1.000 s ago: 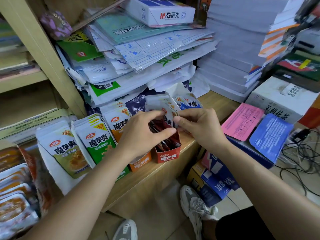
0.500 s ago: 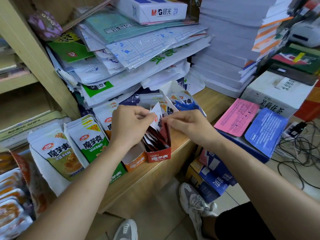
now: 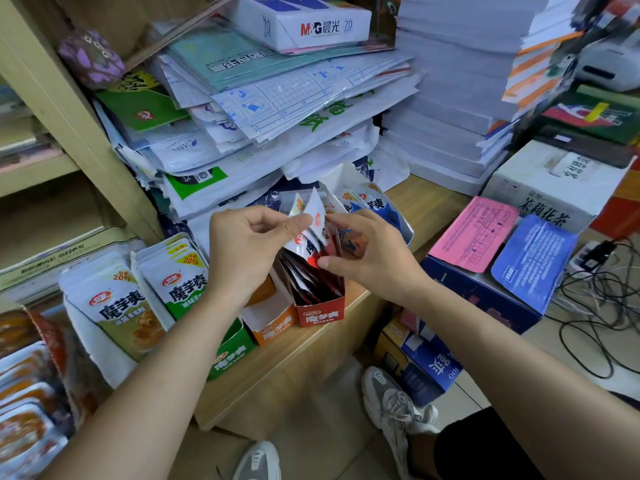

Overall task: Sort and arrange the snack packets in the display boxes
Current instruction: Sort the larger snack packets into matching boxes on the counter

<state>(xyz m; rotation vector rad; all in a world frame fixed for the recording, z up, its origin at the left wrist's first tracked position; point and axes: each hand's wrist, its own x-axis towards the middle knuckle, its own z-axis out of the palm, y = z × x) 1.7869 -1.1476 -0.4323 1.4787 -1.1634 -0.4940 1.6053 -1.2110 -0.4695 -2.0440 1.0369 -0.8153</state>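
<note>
A few white-topped snack packets (image 3: 317, 220) are sticking up out of the red box (image 3: 320, 315). The box is sitting at the front edge of the wooden counter (image 3: 277, 372) and is holding more dark red packets. The left hand (image 3: 249, 247) is pinching the top of the raised packets between thumb and forefinger. The right hand (image 3: 367, 254) is gripping them from the other side, with the forefinger at the top edge and the thumb pressing lower down. Just left of the red box an orange box (image 3: 275, 329) is standing, and beyond it a green box (image 3: 230, 355) is holding green packets (image 3: 183, 282). Behind the hands a blue box (image 3: 394, 216) is leaning with blue packets in it. A tilted heap of papers (image 3: 277, 98) is piling up at the back. To the right, a pink sheet (image 3: 474, 233) and a blue sheet (image 3: 533, 261) are lying on a dark carton (image 3: 478, 299).
</note>
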